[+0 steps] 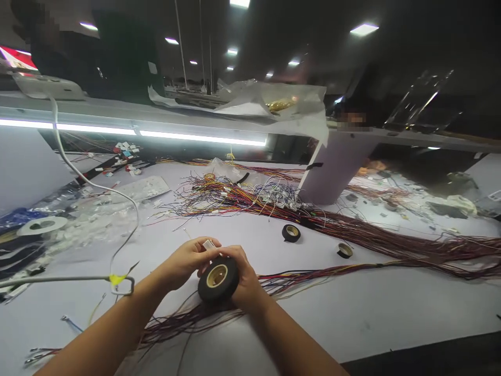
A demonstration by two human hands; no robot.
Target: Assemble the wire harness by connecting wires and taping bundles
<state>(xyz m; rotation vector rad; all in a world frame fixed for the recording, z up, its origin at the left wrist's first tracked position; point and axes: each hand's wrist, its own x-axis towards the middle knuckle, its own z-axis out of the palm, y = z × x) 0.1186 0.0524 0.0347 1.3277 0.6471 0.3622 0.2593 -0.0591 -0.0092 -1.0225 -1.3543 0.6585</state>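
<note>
Near the counter's (pixel 352 313) front edge, the right hand (pixel 245 279) gripped a black tape roll (pixel 218 279) above a wire bundle (pixel 188 318), while the left hand (pixel 186 261) pinched a small white connector (pixel 208 244). Farther right lay two smaller tape rolls (pixel 291 233).

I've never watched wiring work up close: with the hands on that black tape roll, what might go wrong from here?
The wire bundle lies loose under both wrists, so a strand might snag as the hands move. The left hand pinches a small white connector by the fingertips; it could slip. The tape roll in the right hand might stick to stray wires.
</note>
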